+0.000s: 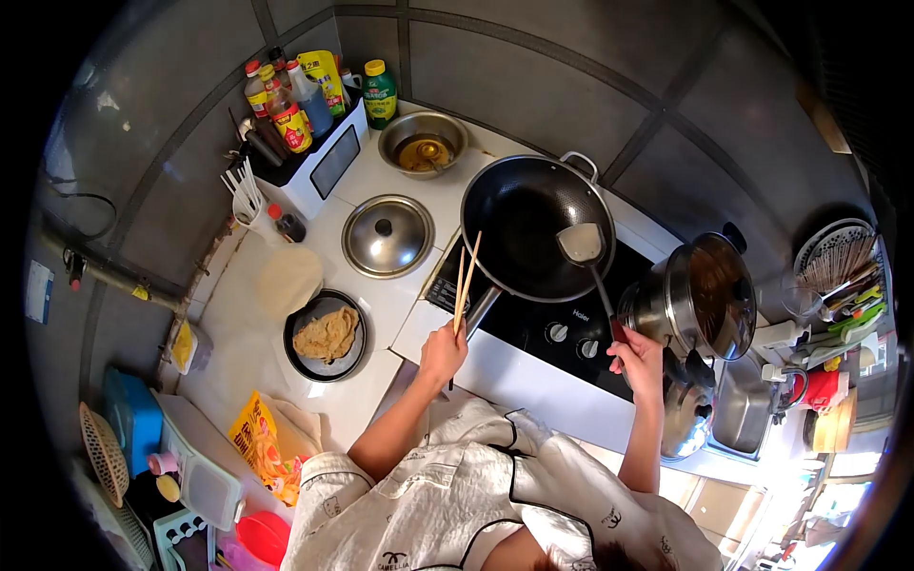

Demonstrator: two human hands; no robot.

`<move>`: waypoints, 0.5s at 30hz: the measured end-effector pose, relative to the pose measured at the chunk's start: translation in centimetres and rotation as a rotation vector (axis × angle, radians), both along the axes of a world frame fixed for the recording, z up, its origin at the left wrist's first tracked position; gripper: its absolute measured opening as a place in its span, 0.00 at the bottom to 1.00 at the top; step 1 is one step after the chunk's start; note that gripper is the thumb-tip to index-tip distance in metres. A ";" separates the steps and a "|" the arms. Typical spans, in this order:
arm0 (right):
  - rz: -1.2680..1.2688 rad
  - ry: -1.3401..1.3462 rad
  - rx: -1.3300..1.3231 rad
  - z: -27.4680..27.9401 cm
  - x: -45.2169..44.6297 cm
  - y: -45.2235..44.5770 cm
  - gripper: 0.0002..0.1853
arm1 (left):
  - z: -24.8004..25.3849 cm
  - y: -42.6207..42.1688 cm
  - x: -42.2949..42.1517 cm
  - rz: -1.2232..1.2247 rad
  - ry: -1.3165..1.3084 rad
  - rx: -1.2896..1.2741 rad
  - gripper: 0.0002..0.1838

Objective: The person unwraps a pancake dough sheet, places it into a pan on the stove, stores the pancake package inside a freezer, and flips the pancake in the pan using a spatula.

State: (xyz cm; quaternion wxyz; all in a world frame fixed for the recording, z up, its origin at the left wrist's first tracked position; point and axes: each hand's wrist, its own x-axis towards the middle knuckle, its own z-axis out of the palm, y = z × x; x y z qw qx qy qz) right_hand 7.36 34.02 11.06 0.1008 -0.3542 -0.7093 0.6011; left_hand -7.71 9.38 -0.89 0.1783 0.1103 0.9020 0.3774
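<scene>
A person stands at a stove (533, 322), one tool in each hand. The left hand (445, 354) has its fingers pinched around two wooden chopsticks (463, 293), tips pointing up and away; whether these fingers also grip the handle of the wok (514, 224), which runs behind them, cannot be told. The right hand's (636, 362) fingers are wrapped around one spatula (581, 244), its blade over the wok. That single wok sits just beyond and between both sets of fingers, with no food visible inside. The step in hand appears to be readying the wok; the next move probably calls for a steady wok and chopsticks kept paired. Left of the left fingers, on the worktop (233, 357), is one dark plate (328, 370) with one lump of battered-looking food (327, 335). Farther beyond those fingers are one lid (387, 246) and one metal bowl (400, 133). Two knobs (558, 332) lie between the hands; one steel pot (657, 303) stands just beyond the right fingers.
</scene>
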 end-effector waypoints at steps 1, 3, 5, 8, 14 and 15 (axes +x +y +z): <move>-0.002 0.004 -0.001 0.0 0.0 0.0 0.12 | 0.3 0.0 0.0 0.009 -0.005 -0.012 0.15; 0.006 -0.005 0.004 0.2 0.0 0.1 0.12 | 0.7 0.3 -0.1 0.031 -0.016 -0.031 0.16; 0.015 -0.011 0.006 0.3 0.1 0.1 0.12 | 0.6 0.4 -0.1 0.027 -0.037 -0.001 0.17; 0.043 -0.016 -0.003 0.1 -0.3 0.0 0.13 | -0.6 0.4 0.3 0.062 -0.133 0.094 0.18; 0.149 -0.034 0.338 -1.4 -1.3 -0.6 0.18 | 0.6 0.4 1.0 0.121 -0.341 0.222 0.22; 0.159 0.001 0.488 -1.9 -1.6 -1.0 0.19 | 0.8 0.3 1.0 0.117 -0.317 0.212 0.23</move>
